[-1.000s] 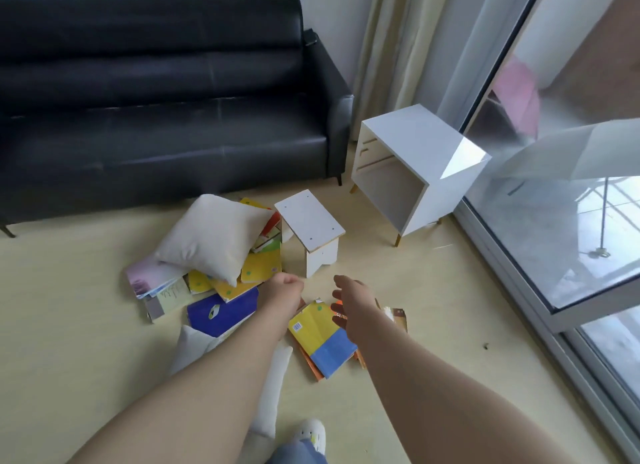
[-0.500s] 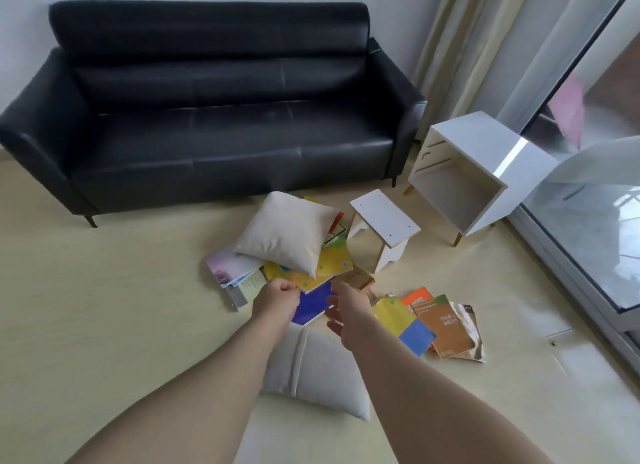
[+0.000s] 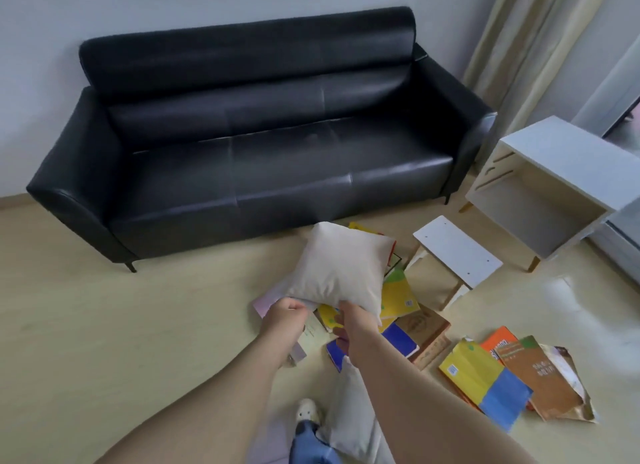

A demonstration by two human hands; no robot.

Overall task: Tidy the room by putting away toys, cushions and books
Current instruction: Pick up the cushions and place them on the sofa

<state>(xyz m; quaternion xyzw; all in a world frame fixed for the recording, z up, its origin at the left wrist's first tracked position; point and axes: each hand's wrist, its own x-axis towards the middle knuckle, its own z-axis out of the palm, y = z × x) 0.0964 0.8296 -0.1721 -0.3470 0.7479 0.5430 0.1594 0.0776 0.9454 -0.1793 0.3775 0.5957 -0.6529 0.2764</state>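
left hand and right hand, side by side, clamp the near edge of the square beige fabric cushion lying atop scattered colourful books on the pale floor, probably to lift it onto the black leather sofa behind

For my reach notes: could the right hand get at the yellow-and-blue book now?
Likely not yet: the right hand grips the cushion by its edge. The yellow-and-blue book lies uncovered on the floor.
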